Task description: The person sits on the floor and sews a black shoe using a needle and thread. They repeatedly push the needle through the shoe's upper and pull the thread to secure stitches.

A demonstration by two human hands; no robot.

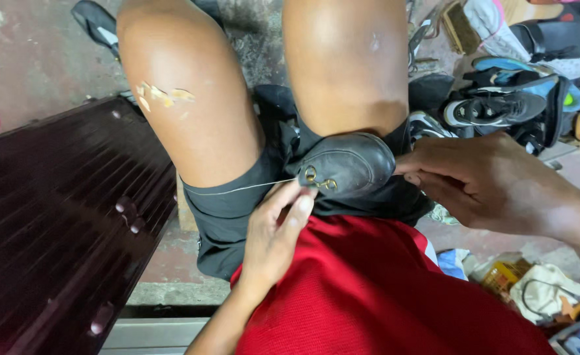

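We clamp the black loafer (346, 167) between our knees; our left hand (273, 236) pinches a taut pale thread (237, 189) at its toe; our right hand (480, 181) grips its side, fingers closed; a careless tug could likely snap the thread.

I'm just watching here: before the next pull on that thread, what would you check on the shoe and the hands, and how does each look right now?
1. Black shoe wedged steady between the knees: ok.
2. Thread taut and free of tangles, running left from the shoe across the thigh: ok.
3. Left hand on the shoe, fingertips by the gold buckle: ok.
4. Right hand gripping the shoe's far end: ok.
5. Needle or awl in hand: cannot tell, none is visible.
6. Where the thread's far end goes: cannot tell, it fades out at the left thigh.
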